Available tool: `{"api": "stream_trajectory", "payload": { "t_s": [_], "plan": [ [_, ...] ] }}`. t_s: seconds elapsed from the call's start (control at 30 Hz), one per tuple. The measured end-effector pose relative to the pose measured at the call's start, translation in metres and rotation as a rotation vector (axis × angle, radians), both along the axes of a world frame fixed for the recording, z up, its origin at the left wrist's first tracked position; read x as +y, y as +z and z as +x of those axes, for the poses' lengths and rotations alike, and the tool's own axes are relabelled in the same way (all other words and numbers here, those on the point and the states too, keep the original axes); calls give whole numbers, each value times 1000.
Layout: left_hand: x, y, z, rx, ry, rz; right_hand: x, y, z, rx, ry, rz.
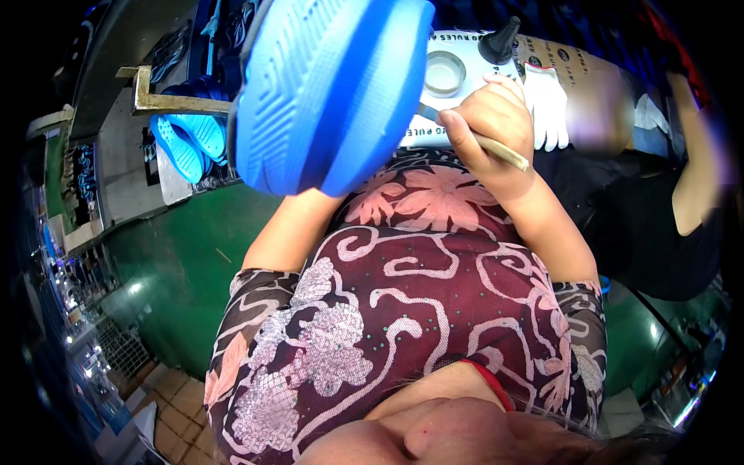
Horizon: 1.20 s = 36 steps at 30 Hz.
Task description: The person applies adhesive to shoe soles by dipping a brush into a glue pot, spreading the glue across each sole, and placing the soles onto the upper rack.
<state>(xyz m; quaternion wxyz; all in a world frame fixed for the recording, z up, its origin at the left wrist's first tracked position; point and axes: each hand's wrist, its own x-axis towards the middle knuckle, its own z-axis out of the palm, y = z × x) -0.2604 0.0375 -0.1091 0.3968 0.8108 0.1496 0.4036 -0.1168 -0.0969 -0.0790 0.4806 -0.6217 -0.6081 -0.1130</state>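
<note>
Standing next to them rn: the big blue shoe sole is held up close, tread side facing up, filling most of the upper middle of the view. The left hand is under/behind it so I can't see the fingers at all, only the forearm going up into the sole's bottom edge. It's carrying the sole, but can't tell how the grip is set.

Right hand is fisted shut around a thin wooden brush handle, the butt end poking out the right side of the fist. The working end runs toward the sole's right edge; whether it touches is hidden behind the sole.

Right behind the hand is a white table w/ a small round glue tin, open, and a black cone-tip bottle just beside it. White cotton glove lies at the table's right, next to the fist.

Room-wise: tight on the right, another person's arm and dark clothes sit close by. Left side is more open, w/ green floor below and a metal rack edge w/ more blue soles stacked behind it, near the held sole's left edge.
</note>
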Motion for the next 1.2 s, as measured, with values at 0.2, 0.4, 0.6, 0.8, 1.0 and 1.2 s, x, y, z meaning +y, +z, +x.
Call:
{"api": "stream_trajectory", "payload": {
  "t_s": [0.2,0.4,0.6,0.8,1.0,1.2],
  "plan": [
    [9,12,12,-240,-74,-172,-15,3,13,4,-112,-20],
    [23,86,-6,-103,-312,-723,-41,-8,28,156,-190,98],
    [2,124,44,436,-953,-863,-71,-29,27,397,-308,34],
    [-3,220,280,129,-1275,-1114,-63,-13,17,450,-381,33],
    [-30,263,274,-351,-1220,-1008,-71,-22,20,609,-462,78],
    [65,130,136,97,-557,-390,-59,-34,20,591,-377,123]
  ]
}}
